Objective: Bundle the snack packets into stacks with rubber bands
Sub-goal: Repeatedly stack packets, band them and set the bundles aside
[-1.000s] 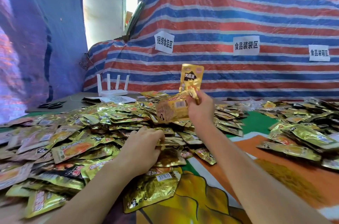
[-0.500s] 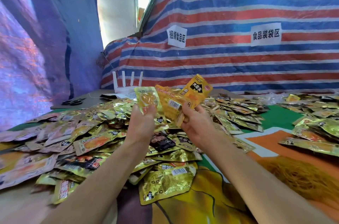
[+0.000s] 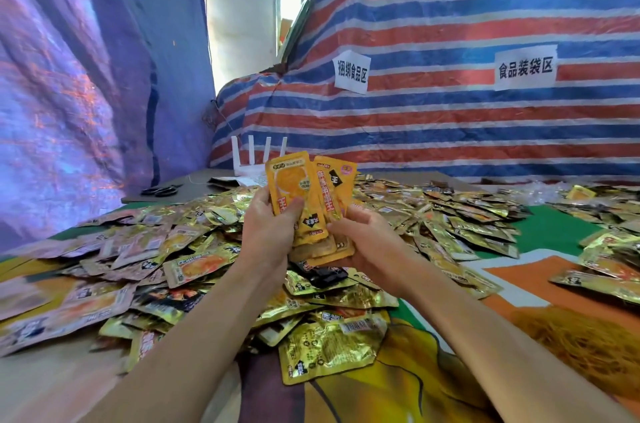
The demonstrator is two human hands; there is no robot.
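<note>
Looking down from the head view, a small stack of packets (image 3: 311,200) is seen held upright between both hands, just above the loose pile (image 3: 156,249) that is spread over the table (image 3: 554,232). The stack is pinched by the left hand (image 3: 268,235), with the thumb pressed on the front packet and the fingers curled behind, so that the packets are kept together. The lower edges are cupped by the right hand (image 3: 370,246), its thumb laid across the faces, probably so that the fanned packets can be squared up. No band is seen round the stack. A tangled orange heap, judged to be the rubber bands (image 3: 588,343), is placed near the right forearm, within easy reach for when the stack is evened.
</note>
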